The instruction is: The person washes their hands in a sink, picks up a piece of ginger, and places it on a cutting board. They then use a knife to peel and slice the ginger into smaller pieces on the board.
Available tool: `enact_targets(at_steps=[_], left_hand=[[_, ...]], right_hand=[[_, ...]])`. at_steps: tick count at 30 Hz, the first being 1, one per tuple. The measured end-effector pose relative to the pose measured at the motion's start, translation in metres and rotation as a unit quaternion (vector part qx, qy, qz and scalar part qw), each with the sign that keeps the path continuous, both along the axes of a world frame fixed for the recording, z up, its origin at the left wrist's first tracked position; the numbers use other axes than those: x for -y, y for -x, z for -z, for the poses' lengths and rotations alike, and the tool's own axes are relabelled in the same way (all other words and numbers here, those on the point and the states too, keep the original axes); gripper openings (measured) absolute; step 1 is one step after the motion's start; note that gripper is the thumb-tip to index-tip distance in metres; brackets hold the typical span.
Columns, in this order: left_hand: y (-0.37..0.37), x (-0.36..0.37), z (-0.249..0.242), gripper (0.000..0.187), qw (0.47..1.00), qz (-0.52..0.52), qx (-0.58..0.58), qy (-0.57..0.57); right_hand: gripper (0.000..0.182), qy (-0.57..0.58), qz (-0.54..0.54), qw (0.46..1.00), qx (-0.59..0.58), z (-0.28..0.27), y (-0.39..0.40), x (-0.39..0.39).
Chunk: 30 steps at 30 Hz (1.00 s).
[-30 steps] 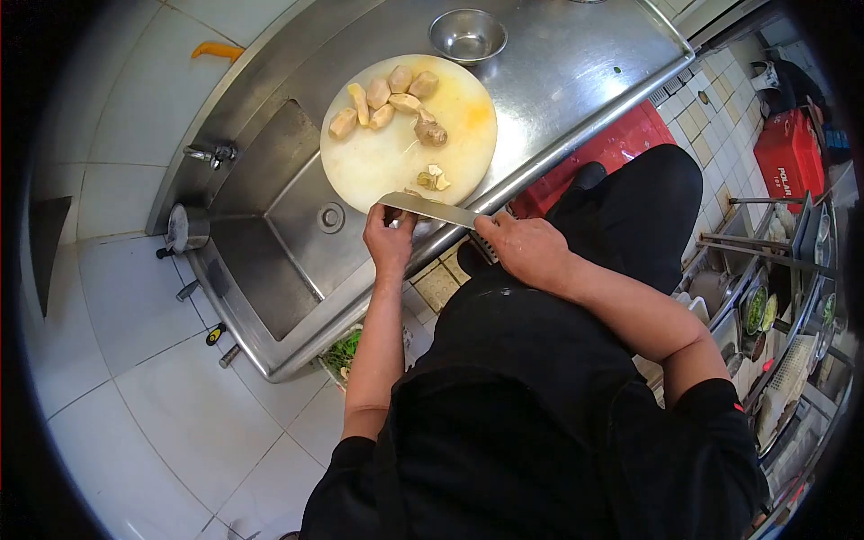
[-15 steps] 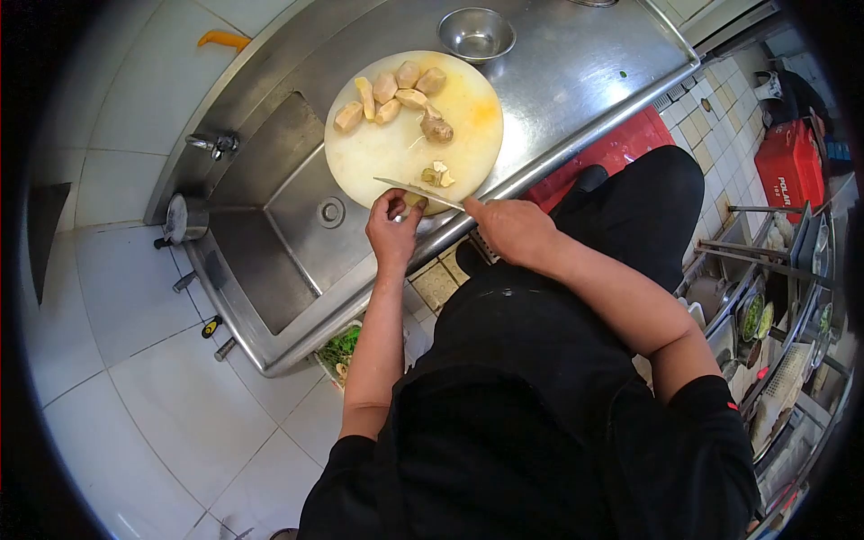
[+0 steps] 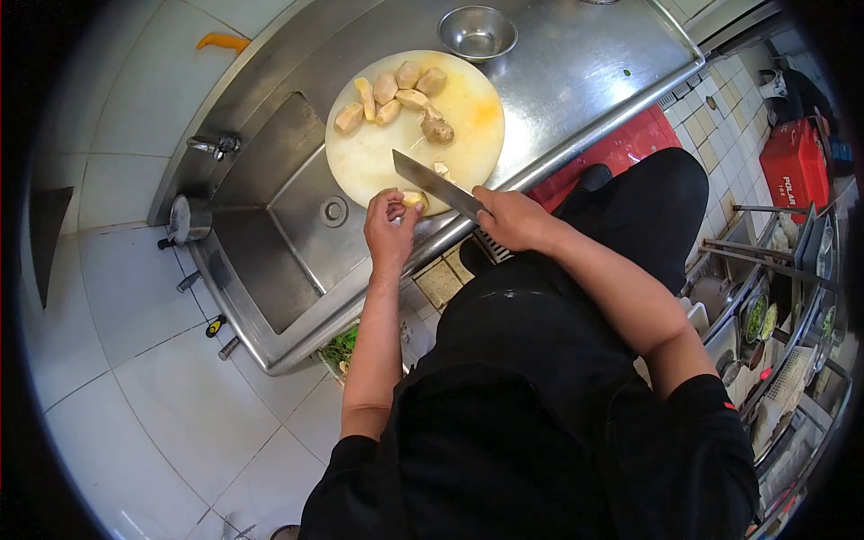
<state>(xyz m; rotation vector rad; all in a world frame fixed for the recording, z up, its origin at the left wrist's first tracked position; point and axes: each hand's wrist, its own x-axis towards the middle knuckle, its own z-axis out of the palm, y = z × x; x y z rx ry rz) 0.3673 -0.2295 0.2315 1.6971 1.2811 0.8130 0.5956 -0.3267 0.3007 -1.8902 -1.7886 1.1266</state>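
Observation:
My left hand (image 3: 391, 225) holds a small yellowish root piece (image 3: 414, 199) at the near edge of the round white cutting board (image 3: 360, 171). My right hand (image 3: 515, 219) is closed around the handle of a knife (image 3: 436, 184), whose broad blade slants over the board just above that piece, its tip toward the upper left. Pale trimmings (image 3: 441, 168) show partly behind the blade. Several peeled pieces (image 3: 385, 87) lie at the far side of the board, and a browner, knobbly piece (image 3: 437, 130) sits near its middle.
The board rests on a steel counter (image 3: 576, 81), partly over a sink basin (image 3: 270, 261). A metal bowl (image 3: 478, 34) stands beyond it. A faucet (image 3: 214, 144) and a metal cup (image 3: 188, 220) are at the left. Below the counter are a red surface (image 3: 612, 153) and greens (image 3: 340, 349).
The knife has lifted off the piece, and its blade has turned so that the broad side shows. The root piece in my left hand shows more of its surface.

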Motion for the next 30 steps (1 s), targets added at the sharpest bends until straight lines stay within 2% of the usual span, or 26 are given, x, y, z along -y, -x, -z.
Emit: enact_targets(at_steps=[4, 9, 12, 25, 28, 30], left_hand=[[-0.002, 0.002, -0.003, 0.035, 0.998, 0.002, -0.066, -0.022], [-0.01, 0.008, -0.01, 0.031, 0.991, 0.019, -0.116, -0.062], [-0.011, 0.009, -0.012, 0.03, 0.988, 0.018, -0.134, -0.081], [-0.013, 0.011, -0.01, 0.029, 0.987, -0.001, -0.143, -0.066], [-0.013, 0.01, -0.012, 0.03, 0.989, 0.003, -0.131, -0.062], [-0.013, 0.009, -0.012, 0.03, 0.99, 0.006, -0.124, -0.062]], right_hand=[[0.025, 0.011, 0.026, 0.999, 0.033, -0.016, 0.004, 0.019], [0.021, -0.041, -0.013, 0.994, 0.097, -0.027, 0.004, 0.038], [0.021, -0.031, -0.019, 0.991, 0.129, -0.03, 0.01, 0.043], [0.026, -0.029, -0.029, 0.989, 0.141, -0.03, 0.012, 0.038], [0.025, -0.006, -0.031, 0.991, 0.133, -0.026, 0.01, 0.029], [0.025, 0.013, -0.039, 0.995, 0.088, -0.025, 0.007, 0.022]])
